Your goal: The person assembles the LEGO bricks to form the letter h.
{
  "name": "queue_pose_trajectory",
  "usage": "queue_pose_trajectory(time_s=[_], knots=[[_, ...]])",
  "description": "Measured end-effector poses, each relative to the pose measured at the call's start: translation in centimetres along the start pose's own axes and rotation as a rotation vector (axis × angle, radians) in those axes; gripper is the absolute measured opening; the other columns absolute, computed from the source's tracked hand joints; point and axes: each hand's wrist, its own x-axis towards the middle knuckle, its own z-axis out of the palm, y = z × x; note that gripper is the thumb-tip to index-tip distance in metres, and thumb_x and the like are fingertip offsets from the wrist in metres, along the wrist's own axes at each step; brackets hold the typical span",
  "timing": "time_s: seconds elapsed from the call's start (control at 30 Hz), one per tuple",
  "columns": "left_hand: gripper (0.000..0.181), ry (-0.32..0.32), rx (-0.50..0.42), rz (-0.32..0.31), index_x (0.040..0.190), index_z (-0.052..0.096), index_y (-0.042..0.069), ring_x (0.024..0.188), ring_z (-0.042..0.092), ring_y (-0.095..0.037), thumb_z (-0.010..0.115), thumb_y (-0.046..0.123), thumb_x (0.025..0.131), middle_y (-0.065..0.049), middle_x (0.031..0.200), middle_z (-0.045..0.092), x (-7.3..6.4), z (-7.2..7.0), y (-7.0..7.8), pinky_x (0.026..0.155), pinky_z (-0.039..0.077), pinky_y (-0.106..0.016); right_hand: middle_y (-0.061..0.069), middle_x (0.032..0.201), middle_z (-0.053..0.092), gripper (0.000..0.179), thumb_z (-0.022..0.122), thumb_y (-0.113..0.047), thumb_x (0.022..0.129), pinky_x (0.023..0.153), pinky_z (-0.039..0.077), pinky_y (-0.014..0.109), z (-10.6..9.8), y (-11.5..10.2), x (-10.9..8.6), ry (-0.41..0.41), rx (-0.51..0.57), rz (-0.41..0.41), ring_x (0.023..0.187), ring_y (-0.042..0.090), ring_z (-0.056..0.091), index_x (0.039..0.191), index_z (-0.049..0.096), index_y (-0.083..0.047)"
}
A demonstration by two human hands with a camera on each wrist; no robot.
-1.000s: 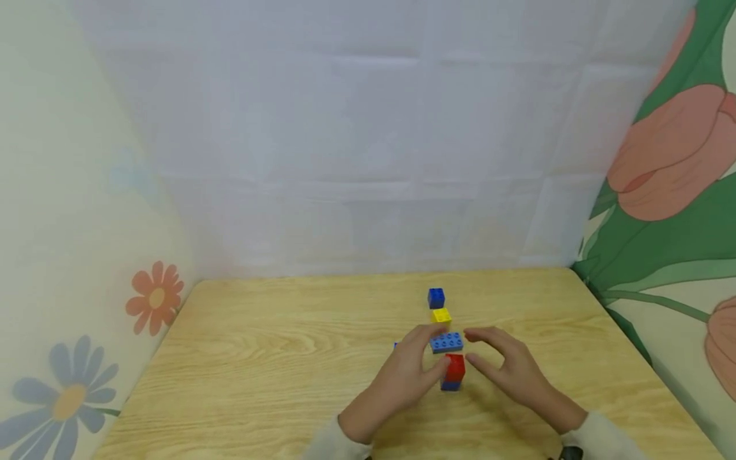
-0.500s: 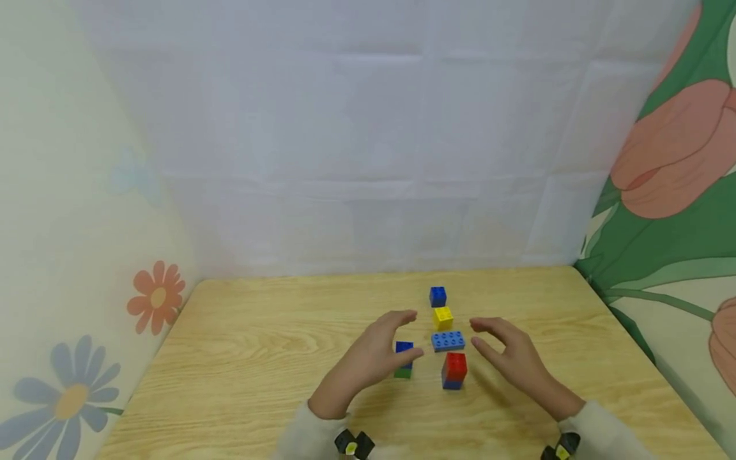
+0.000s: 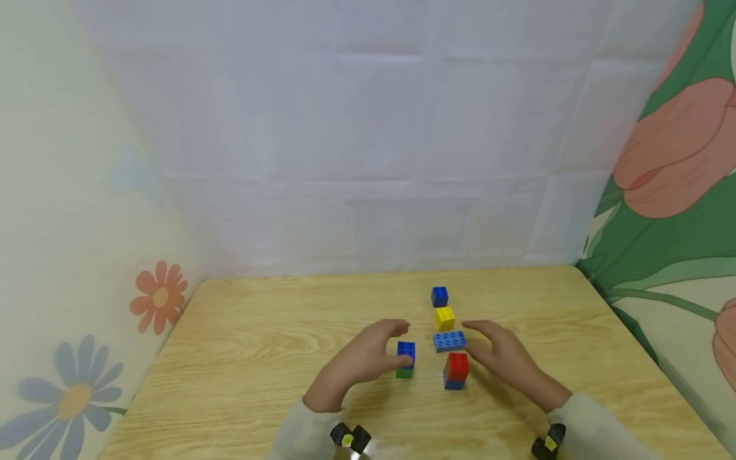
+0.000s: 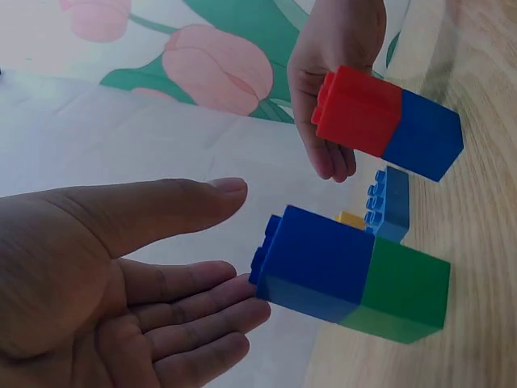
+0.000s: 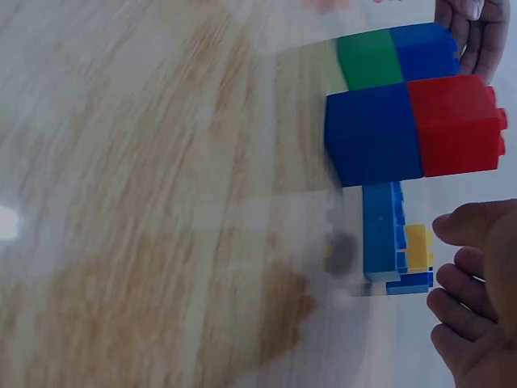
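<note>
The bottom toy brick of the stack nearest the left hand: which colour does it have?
The bottom toy brick is green, best seen in the left wrist view.

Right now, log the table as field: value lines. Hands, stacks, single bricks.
left hand: holding nothing, nearest blue-on-green stack; contact unclear
right hand: holding nothing, nearest light blue brick and red-on-blue stack; contact unclear
stacks: two, both upright; blue-on-green left of red-on-blue in head view
single bricks, near to far: light blue brick, yellow brick, dark blue brick
surface: wood-grain table
</note>
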Motion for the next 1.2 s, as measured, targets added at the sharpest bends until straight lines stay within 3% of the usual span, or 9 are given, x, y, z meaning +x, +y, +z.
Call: queue_pose_trajectory(time_s=[0.13,0.5,0.8,1.2], knots=[[0.063,-0.006,0.022,0.003,0.139,0.049,0.003,0.124,0.053,-0.025,0.074,0.028,0.088,-0.009,0.135,0.056,0.1,0.0,-0.4,0.102,0.044,-0.043,0.010,0.131,0.059,0.045,0.071,-0.018,0.091,0.097,0.047,0.051,0.4,0.0,0.3,-0.048,-0.067,0.029,0.120,0.032,0.055,0.133,0.058,-0.010],[0.049,-0.025,0.052,-0.017,0.128,0.058,0.002,0.114,0.059,-0.025,0.074,0.024,0.088,-0.008,0.124,0.062,0.1,0.2,-0.7,0.095,0.049,-0.041,0.013,0.134,0.057,0.048,0.071,-0.008,0.088,0.102,0.042,0.052,1.1,-0.3,0.5,-0.111,-0.064,0.043,0.124,0.034,0.052,0.134,0.057,-0.006],[0.039,-0.028,0.050,-0.046,0.121,0.062,0.007,0.108,0.061,-0.023,0.074,0.021,0.087,-0.004,0.114,0.065,0.4,0.5,-0.8,0.091,0.051,-0.038,0.009,0.122,0.061,0.046,0.072,-0.005,0.086,0.095,0.049,0.046,1.4,-0.4,0.7,-0.100,-0.082,-0.001,0.113,0.029,0.058,0.130,0.059,-0.004],[0.037,-0.021,0.052,-0.048,0.120,0.062,0.005,0.106,0.062,-0.023,0.073,0.019,0.087,-0.005,0.112,0.066,0.4,0.7,-0.9,0.090,0.051,-0.039,0.006,0.114,0.061,0.041,0.075,-0.010,0.085,0.092,0.050,0.044,1.7,-0.3,0.7,-0.094,-0.122,0.053,0.107,0.025,0.060,0.124,0.064,-0.004]])
